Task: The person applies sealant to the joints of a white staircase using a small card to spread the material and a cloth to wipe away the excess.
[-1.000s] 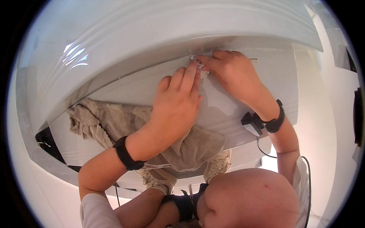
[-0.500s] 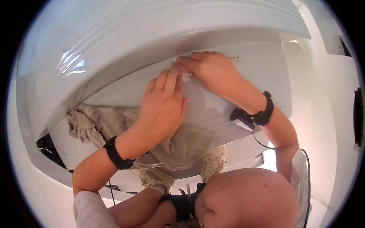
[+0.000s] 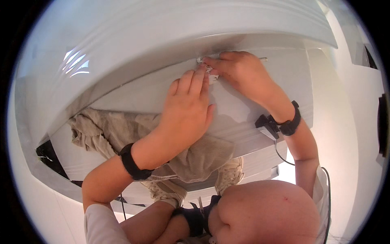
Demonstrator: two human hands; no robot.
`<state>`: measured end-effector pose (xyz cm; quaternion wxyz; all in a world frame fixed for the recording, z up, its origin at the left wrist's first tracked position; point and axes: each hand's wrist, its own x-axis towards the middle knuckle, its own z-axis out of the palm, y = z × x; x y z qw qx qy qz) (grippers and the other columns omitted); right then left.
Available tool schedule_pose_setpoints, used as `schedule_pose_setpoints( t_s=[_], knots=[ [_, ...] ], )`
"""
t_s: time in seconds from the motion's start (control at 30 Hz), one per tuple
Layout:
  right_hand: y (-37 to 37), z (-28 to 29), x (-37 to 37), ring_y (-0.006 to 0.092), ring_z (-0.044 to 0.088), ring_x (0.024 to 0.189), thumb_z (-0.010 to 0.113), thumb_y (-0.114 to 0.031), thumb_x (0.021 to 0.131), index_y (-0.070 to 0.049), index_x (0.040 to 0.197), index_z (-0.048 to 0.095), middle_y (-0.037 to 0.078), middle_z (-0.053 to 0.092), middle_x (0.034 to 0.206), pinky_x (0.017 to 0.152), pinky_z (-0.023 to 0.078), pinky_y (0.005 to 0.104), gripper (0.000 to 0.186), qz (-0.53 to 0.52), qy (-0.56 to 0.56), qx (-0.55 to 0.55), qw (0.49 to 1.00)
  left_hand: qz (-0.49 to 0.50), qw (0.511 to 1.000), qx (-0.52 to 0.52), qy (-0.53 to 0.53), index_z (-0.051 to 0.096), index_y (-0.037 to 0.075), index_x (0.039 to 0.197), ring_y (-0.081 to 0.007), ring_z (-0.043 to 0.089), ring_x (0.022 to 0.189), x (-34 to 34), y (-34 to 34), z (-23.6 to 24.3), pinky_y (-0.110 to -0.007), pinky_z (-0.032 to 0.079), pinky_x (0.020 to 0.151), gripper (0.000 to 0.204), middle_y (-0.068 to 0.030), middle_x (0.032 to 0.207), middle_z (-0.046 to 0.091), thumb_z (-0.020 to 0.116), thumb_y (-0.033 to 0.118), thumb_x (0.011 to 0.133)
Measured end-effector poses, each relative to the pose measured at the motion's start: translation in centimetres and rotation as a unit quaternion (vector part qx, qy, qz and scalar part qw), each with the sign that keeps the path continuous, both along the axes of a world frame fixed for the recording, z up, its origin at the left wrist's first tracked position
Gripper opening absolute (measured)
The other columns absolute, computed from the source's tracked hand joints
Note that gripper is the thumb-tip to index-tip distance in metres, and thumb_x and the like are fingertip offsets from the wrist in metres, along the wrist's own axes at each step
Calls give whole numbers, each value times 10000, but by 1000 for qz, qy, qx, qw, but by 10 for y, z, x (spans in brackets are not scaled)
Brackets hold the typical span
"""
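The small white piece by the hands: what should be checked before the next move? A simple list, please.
1. Left hand at the small white piece, thumb out of the way: ok, the thumb stands apart.
2. Right hand gripping the piece: cannot tell, its fingertips are crowded against the left hand's.
3. Whole piece in sight: not ok, the hands cover part of it.
4. Brown cloth away from the piece: ok, it lies nearer the person and to the left.
5. Thin rod free of the right hand: cannot tell, the hand may hide its other end.
6. Cable away from the piece: ok.
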<state>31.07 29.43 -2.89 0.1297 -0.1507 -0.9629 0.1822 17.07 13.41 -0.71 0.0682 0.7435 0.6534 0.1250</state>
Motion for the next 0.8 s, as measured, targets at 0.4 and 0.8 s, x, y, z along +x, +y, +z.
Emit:
schedule_pose_setpoints(
  t_s=[0.4,0.8],
  knots=[
    [-18,7,-21,324,634,742,660,-29,756,-131,1207,693,102,640,820,644,508,418,464,6,-9,7,1000,36,999,25,10,558,-138,1264,-305,468,1216,-12,-18,-11,-395,423,943,598,-211,1409,468,658,186,772],
    [-4,25,-3,318,656,795,640,-100,850,-112,1130,712,114,669,840,702,528,421,290,-38,-61,-22,997,19,999,41,-19,545,-124,1277,-297,488,1129,4,0,-17,-396,416,923,591,-207,1449,435,640,157,766]
  ],
)
